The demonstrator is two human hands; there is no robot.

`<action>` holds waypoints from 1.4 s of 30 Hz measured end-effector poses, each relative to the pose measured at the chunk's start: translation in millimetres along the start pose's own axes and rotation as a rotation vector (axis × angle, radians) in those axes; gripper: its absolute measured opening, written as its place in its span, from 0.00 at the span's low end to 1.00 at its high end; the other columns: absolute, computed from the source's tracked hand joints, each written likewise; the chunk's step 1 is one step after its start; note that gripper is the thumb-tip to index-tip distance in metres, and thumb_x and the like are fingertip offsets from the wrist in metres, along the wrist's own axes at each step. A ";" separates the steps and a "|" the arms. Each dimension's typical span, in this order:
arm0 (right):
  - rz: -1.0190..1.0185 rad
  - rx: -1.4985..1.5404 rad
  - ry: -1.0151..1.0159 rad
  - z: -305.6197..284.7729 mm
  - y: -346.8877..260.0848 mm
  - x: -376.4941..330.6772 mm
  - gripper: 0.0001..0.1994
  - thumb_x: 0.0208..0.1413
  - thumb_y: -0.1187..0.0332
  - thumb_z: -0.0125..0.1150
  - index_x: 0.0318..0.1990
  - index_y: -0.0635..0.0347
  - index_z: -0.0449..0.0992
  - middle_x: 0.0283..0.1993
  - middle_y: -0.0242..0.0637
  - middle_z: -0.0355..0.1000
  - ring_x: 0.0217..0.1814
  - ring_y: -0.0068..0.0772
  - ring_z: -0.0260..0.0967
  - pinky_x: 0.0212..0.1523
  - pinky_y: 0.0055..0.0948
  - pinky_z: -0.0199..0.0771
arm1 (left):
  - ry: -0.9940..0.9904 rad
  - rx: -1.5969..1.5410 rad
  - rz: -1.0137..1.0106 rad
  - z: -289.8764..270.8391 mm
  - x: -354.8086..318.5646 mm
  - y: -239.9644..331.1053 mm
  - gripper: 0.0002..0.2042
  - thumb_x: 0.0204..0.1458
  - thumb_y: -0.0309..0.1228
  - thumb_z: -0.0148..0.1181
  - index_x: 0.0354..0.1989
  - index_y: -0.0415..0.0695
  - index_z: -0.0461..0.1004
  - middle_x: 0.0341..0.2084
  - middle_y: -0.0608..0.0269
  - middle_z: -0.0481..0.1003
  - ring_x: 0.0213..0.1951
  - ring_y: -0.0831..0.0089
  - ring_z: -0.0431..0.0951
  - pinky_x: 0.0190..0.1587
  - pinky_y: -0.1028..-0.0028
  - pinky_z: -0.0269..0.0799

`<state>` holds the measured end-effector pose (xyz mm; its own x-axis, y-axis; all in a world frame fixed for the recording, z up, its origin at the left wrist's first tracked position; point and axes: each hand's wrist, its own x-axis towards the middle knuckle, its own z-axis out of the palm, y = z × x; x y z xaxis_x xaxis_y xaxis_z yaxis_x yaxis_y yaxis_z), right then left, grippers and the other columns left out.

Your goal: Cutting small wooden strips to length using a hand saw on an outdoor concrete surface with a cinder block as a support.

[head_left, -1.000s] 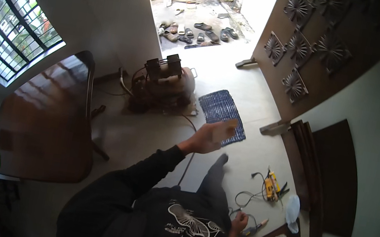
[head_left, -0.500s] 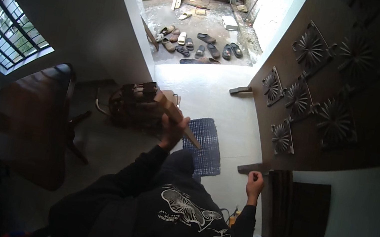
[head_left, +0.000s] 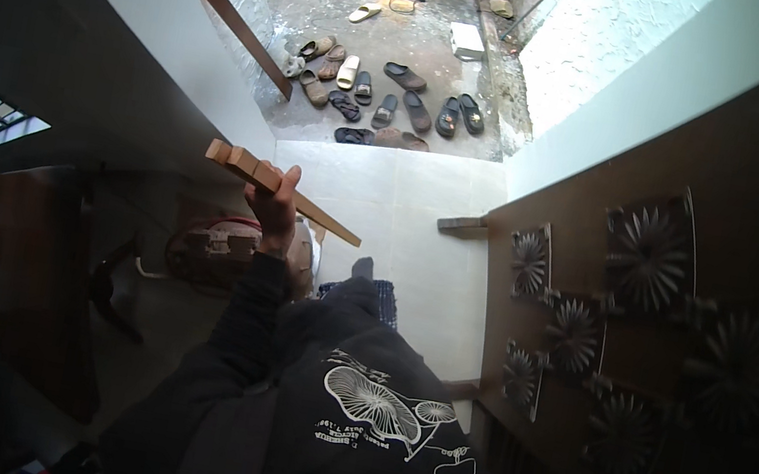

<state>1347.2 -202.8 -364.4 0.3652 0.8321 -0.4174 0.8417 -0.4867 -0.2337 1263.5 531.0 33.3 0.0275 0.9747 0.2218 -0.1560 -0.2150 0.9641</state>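
Fingers [head_left: 289,185] around tapered wooden bar [head_left: 317,213]

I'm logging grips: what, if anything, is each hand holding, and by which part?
The left hand grips a tapered wooden piece near its thicker, blocky end; the right hand is out of view.

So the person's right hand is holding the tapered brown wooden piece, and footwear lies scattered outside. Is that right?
Wrong hand: the head view shows the left hand holding the tapered brown wooden piece. Footwear does lie scattered outside.
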 end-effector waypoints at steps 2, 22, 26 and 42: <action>0.129 0.183 0.026 -30.6 39.0 3.3 0.12 0.61 0.63 0.64 0.33 0.64 0.82 0.29 0.35 0.80 0.27 0.27 0.77 0.28 0.31 0.77 | -0.017 0.050 0.028 43.9 48.3 -11.7 0.17 0.50 0.24 0.71 0.22 0.44 0.64 0.19 0.70 0.65 0.26 0.74 0.65 0.35 0.66 0.64; 0.716 1.196 0.287 -512.2 162.1 541.9 0.11 0.68 0.61 0.62 0.45 0.58 0.81 0.35 0.32 0.80 0.28 0.22 0.74 0.26 0.25 0.71 | 0.271 0.184 -0.026 213.0 265.0 -89.1 0.14 0.49 0.18 0.69 0.27 0.44 0.66 0.25 0.71 0.65 0.30 0.75 0.67 0.37 0.71 0.68; 0.647 1.153 0.292 -573.2 189.3 595.3 0.12 0.69 0.60 0.62 0.47 0.60 0.81 0.37 0.32 0.80 0.32 0.22 0.74 0.30 0.23 0.72 | 0.195 0.250 -0.087 272.3 297.6 -67.2 0.17 0.49 0.18 0.70 0.27 0.47 0.63 0.24 0.73 0.63 0.30 0.78 0.67 0.36 0.74 0.67; 0.604 0.860 0.160 -398.3 225.7 579.2 0.10 0.66 0.65 0.61 0.38 0.62 0.81 0.29 0.34 0.78 0.29 0.24 0.74 0.30 0.25 0.73 | -1.008 0.072 -0.691 476.7 425.1 -95.2 0.19 0.43 0.24 0.77 0.37 0.47 0.69 0.26 0.76 0.67 0.27 0.82 0.71 0.31 0.74 0.69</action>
<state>1907.1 275.3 -309.1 0.7295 0.3845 -0.5657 -0.0380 -0.8030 -0.5948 1760.7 936.6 105.5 0.8401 0.4084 -0.3569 0.2485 0.2950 0.9226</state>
